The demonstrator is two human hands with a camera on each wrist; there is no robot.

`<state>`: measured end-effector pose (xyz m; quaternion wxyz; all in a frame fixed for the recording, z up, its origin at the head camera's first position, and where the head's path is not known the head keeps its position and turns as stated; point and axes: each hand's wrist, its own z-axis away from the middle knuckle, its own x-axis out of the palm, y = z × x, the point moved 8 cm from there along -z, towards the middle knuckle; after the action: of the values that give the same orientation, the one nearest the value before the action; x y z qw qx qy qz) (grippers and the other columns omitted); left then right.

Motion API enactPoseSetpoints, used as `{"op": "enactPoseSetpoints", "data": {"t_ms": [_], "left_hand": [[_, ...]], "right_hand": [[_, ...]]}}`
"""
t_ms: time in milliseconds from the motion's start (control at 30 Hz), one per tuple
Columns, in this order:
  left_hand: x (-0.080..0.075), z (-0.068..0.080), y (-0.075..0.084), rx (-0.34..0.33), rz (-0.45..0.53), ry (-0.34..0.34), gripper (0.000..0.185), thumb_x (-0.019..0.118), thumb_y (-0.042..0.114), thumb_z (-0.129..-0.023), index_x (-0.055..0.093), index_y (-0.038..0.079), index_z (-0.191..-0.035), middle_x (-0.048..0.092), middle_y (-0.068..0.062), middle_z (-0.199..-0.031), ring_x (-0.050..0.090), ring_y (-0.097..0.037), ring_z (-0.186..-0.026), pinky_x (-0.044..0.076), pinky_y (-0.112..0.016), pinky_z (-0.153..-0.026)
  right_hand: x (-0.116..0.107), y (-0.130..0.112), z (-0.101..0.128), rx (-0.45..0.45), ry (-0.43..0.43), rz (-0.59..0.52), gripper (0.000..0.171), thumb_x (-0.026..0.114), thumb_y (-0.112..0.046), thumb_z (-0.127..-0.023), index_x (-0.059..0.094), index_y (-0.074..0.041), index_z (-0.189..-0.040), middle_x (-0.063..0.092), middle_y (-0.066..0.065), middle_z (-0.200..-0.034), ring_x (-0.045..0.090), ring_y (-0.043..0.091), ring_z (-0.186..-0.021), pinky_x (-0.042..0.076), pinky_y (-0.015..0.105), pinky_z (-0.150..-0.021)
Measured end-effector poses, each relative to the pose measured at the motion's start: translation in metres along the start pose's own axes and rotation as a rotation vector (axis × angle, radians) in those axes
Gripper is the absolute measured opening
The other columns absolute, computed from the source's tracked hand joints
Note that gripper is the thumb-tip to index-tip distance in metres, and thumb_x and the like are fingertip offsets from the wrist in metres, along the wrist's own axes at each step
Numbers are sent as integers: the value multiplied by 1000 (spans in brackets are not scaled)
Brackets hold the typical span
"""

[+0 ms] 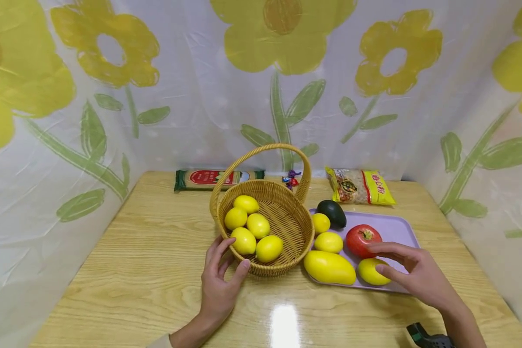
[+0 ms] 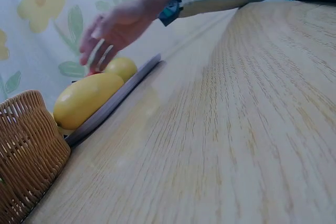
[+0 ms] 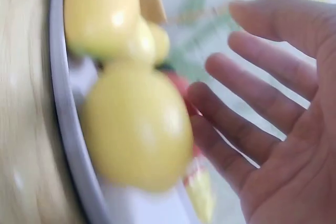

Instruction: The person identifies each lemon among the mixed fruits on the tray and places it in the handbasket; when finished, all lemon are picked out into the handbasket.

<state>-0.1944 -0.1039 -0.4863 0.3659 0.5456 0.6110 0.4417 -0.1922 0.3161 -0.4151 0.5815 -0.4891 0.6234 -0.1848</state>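
The wicker basket [image 1: 282, 212] has a tall arched handle and several yellow lemons [image 1: 258, 226] inside on its left side. My left hand [image 1: 222, 280] holds its near left rim, index fingertip over the edge and thumb in front. Over the lilac tray [image 1: 396, 220], my right hand [image 1: 417, 273] hovers with thumb and fingers spread, holding nothing. Just under it is a lemon [image 3: 136, 129], beside a red round fruit [image 1: 363, 240]. A yellow mango [image 1: 329, 268], two more lemons [image 1: 329, 242] and a dark green avocado [image 1: 332, 214] fill the tray's left part.
Behind the basket lie a green-and-red packet [image 1: 200, 179] and some small wrapped candies [image 1: 290, 180]. A yellow bag of dry food [image 1: 360, 186] lies at the back right. Flower-printed cloth [image 1: 191, 96] walls the wooden table [image 1: 148, 251] on the back and sides.
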Motion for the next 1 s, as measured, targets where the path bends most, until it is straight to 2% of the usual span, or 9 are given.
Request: {"op": "enactPoseSetpoints", "data": {"t_ms": [67, 167, 333, 533, 767, 1000], "left_hand": [[0, 0, 1, 7, 2, 2, 57, 77, -2, -98, 58, 1, -151, 29, -27, -173, 43, -35, -154, 49, -19, -119], [0, -1, 2, 16, 6, 4, 57, 77, -3, -98, 58, 1, -151, 29, -27, -172, 44, -33, -153, 50, -20, -119], [-1, 0, 2, 13, 12, 5, 57, 77, -4, -97, 58, 0, -151, 29, -27, -172, 44, -33, -153, 50, -19, -119], [-1, 1, 1, 0, 24, 1, 57, 77, -4, -98, 57, -1, -152, 27, -27, -173, 43, -35, -153, 50, -19, -119], [0, 1, 1, -3, 17, 2, 57, 77, -4, -98, 58, 1, -151, 28, -26, -173, 45, -28, -152, 50, -19, -118], [1, 0, 2, 3, 10, -3, 57, 77, -4, -98, 58, -1, -152, 28, -27, -173, 44, -29, -153, 50, -19, -118]], "right_hand": [[-7, 9, 7, 29, 21, 31, 36, 77, 4, -99, 75, -5, -133, 79, 14, -130, 68, 3, -126, 52, 9, -107], [-11, 21, 13, 72, 6, 54, 33, 76, 0, -101, 76, -7, -134, 79, 10, -129, 68, 3, -123, 54, 10, -105], [-7, 36, 19, 172, -99, 27, 34, 77, -9, -102, 75, -12, -136, 77, 4, -134, 67, 1, -121, 57, 13, -102], [1, 46, 22, 252, -190, -21, 45, 83, -15, -99, 69, -13, -142, 71, 11, -141, 68, 2, -121, 58, 14, -101], [0, 50, 24, 291, -181, -10, 43, 83, -20, -100, 69, -15, -141, 69, 13, -141, 70, 5, -118, 62, 19, -96], [-8, 43, 27, 254, -125, 15, 41, 82, -16, -100, 70, -12, -139, 74, 2, -135, 72, 9, -113, 64, 21, -92]]}}
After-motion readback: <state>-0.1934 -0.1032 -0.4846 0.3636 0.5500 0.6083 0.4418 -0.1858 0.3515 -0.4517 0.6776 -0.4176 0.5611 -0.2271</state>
